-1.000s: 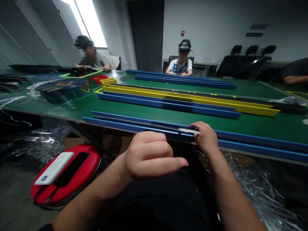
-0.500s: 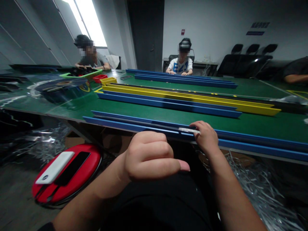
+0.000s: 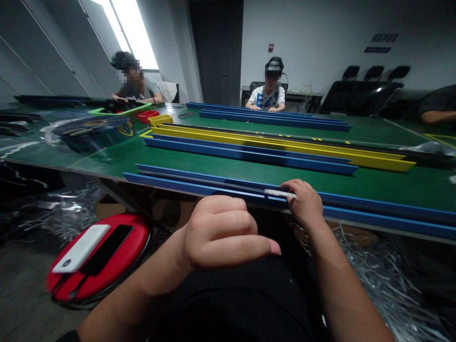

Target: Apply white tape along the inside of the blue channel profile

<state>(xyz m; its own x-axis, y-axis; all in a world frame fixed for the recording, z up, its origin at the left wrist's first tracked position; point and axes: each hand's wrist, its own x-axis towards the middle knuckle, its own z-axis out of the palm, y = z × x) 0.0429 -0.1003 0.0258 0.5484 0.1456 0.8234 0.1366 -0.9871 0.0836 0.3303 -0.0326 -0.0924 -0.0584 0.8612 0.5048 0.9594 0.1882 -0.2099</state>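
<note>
Nothing has shifted: left hand [image 3: 221,232] stays a loose fist with nothing in its grip, thumb toward 3 o'clock. Right hand [image 3: 304,204] pinches a white strip [image 3: 280,193] on the blue rail [image 3: 374,211] at the counter [image 3: 249,168] edge. Beyond, at 12 o'clock, no writing reads clearly.

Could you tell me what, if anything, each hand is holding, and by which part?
The right hand pinches a small pale strip by its right end, over the blue rail. The left hand is a closed fist holding nothing visible.
</note>
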